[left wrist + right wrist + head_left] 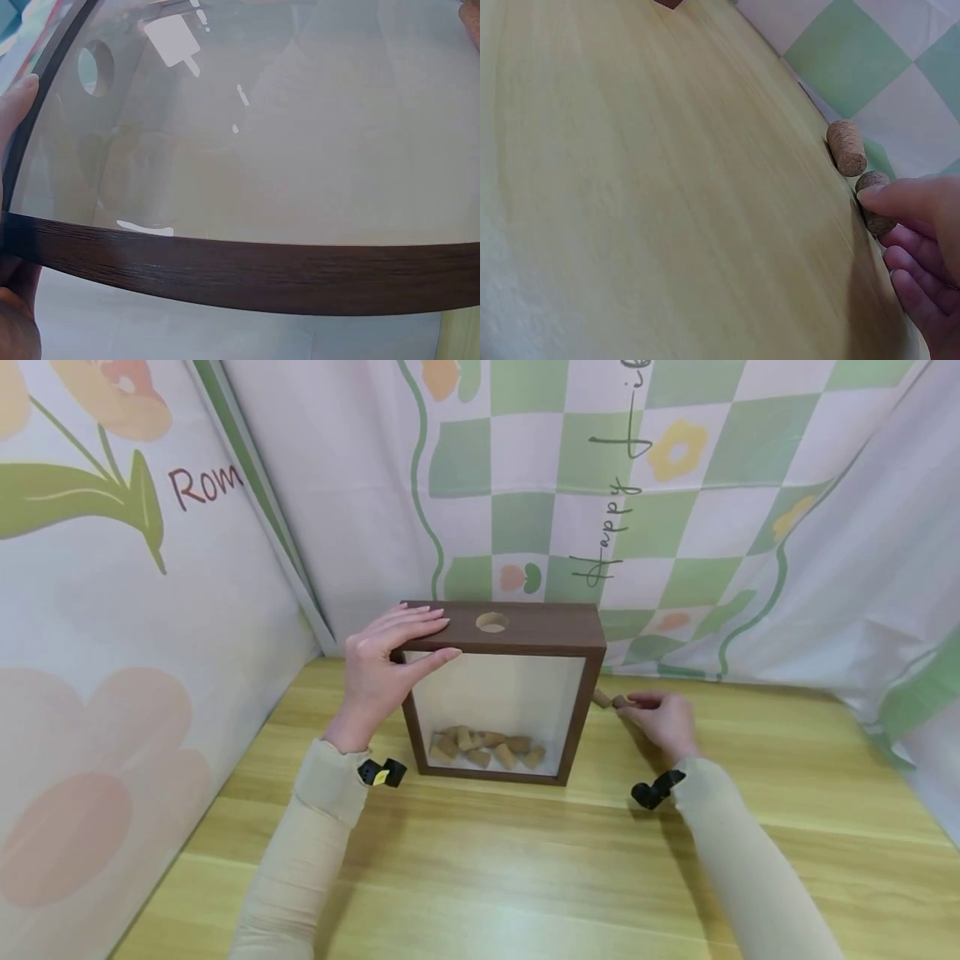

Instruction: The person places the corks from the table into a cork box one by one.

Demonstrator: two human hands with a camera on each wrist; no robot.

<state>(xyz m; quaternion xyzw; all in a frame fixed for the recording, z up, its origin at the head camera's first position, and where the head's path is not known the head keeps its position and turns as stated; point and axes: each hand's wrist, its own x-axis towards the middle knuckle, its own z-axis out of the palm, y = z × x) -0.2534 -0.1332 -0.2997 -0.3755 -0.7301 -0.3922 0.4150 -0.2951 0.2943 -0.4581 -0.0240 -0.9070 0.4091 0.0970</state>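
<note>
A dark brown box frame with a clear front stands upright on the table, a round hole in its top. Behind the front lie several corks. My left hand grips the box's upper left corner, its fingers over the top and the thumb on the front edge. In the left wrist view, the thumb shows beside the frame. To the right of the box, my right hand pinches a darker cork between thumb and fingers. Another cork lies just beyond it, near the curtain.
The light wooden table carries the box and the loose corks. A green-and-white checked curtain hangs close behind the box. On the left stands a flower-printed cloth wall.
</note>
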